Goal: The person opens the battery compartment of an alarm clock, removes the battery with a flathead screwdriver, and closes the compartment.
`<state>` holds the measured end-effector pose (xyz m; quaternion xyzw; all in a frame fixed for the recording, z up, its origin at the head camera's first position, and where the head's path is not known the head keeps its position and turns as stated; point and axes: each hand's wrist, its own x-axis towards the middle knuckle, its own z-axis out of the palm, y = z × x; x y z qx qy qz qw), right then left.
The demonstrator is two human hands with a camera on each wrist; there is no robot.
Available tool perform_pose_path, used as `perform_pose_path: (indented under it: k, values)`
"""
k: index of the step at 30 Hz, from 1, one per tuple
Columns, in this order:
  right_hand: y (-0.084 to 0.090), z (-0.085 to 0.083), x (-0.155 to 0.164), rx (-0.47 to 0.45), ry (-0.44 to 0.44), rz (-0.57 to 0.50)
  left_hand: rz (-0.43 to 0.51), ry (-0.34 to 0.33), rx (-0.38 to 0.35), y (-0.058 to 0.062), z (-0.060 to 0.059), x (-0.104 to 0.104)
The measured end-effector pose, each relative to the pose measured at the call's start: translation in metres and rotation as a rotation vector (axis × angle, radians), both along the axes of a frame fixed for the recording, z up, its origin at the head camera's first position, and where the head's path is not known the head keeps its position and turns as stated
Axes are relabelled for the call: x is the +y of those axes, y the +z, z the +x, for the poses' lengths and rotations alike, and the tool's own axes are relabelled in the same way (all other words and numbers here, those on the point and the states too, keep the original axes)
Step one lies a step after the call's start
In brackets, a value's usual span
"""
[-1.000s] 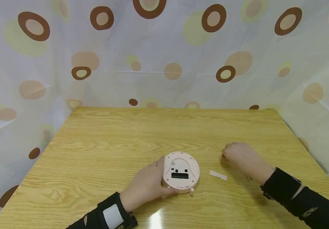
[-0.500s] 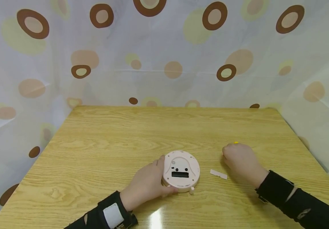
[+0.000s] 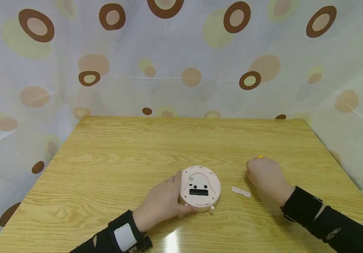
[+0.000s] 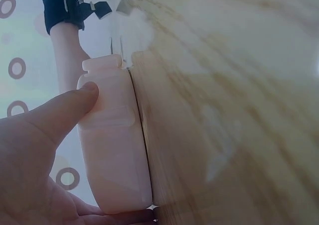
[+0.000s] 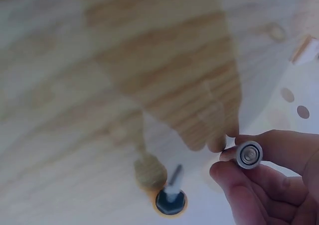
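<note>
Head view shows a wooden counter (image 3: 137, 147) against a spotted curtain (image 3: 181, 63), with a small white cover (image 3: 241, 192) lying between the round white clock (image 3: 199, 189) and the right hand (image 3: 265, 175). Left hand (image 3: 162, 203) grips the face-down clock by its rim, thumb pressed on the edge. From the right wrist, that grip pinches a battery (image 5: 248, 154) above the counter, a second battery (image 5: 169, 200) lying just beside.
</note>
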<state>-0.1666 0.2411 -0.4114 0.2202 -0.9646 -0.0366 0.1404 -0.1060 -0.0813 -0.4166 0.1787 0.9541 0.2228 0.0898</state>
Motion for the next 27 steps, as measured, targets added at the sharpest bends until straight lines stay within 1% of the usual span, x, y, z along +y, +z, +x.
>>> perform_pose_path:
  k: [6,12,16,19,24,27]
  values:
    - [0.003,-0.002,-0.001,-0.070,-0.048,-0.020,0.011,0.009,0.003,0.000,0.000,-0.001]
    - [0.007,-0.002,0.001,-0.191,-0.073,-0.063,0.020,0.005,0.000,0.000,0.000,-0.001]
    - [0.010,-0.003,0.002,-0.262,-0.105,-0.088,0.024,-0.003,-0.004,-0.001,0.000,0.000]
    - [0.010,-0.003,0.003,-0.289,-0.121,-0.090,0.022,-0.003,-0.001,-0.002,-0.001,-0.001]
    - [0.010,-0.004,0.004,-0.304,-0.122,-0.093,0.020,-0.003,0.004,-0.003,-0.001,-0.001]
    - [0.010,-0.006,0.007,-0.346,-0.135,-0.129,0.022,-0.007,0.005,-0.003,-0.001,-0.001]
